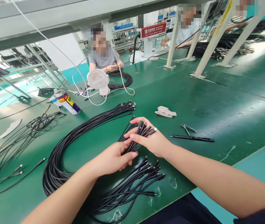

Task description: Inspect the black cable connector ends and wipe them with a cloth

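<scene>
Several black cables (134, 146) are bunched between my two hands, their plug ends pointing up and to the right. My left hand (116, 157) wraps round the bunch below the plugs, thumb on top. Higher up, my right hand (150, 138) closes on the same cables near the connectors, with its thumb across them. In front of my hands a thick curved bundle of black cables (60, 149) lies on the green table (200, 105), its plug ends at the far side. Loose cable ends (132, 183) spread on the table below my hands.
Tweezers (192, 138) and a nail clipper (188, 128) lie right of my hands. Beyond are a crumpled pale scrap (165, 112), a spray can (67, 102) and a white fan (98, 80). More cables (30, 133) lie left. A person (103, 57) sits opposite, hands over a cable coil (119, 80).
</scene>
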The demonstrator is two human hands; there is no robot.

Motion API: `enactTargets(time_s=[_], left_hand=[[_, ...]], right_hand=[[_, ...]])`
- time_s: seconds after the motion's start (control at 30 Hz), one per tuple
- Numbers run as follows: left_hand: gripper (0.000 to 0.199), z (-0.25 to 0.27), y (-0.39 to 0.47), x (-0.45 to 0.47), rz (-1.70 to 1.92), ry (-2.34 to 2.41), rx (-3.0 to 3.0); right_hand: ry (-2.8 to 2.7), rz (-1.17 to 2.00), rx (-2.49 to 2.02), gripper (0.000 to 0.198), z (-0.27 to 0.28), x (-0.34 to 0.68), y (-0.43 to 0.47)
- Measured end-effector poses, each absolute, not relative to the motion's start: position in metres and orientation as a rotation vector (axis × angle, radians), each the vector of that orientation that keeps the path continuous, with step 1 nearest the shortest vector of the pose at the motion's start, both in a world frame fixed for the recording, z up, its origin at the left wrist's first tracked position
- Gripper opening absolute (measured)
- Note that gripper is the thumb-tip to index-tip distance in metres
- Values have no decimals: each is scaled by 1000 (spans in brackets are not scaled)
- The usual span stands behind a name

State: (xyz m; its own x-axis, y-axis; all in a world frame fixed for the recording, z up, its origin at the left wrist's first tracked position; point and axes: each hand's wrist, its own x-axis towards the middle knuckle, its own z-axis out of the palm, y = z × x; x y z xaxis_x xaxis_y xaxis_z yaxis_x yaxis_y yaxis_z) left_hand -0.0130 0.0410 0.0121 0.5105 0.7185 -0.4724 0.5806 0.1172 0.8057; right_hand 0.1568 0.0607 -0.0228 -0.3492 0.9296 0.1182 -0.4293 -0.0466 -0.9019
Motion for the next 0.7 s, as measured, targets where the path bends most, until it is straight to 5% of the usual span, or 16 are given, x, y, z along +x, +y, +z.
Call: enactTargets(time_s=[0.23, 0.4, 0.57, 0.7], left_hand=[[31, 12, 44, -8, 159, 1164, 1473], [21, 15, 49, 8, 128, 1062, 1305], [31, 1, 55, 12, 272, 932, 1101], [30, -10, 53, 5, 437, 924, 1022]], right_hand=[[-868, 1558, -616, 33, -24, 166, 69], [-1057, 1600, -649, 40, -28, 165, 69], [-1240, 1611, -655, 46, -28, 166, 72], [-1484, 1389, -779, 42, -15, 187, 80]])
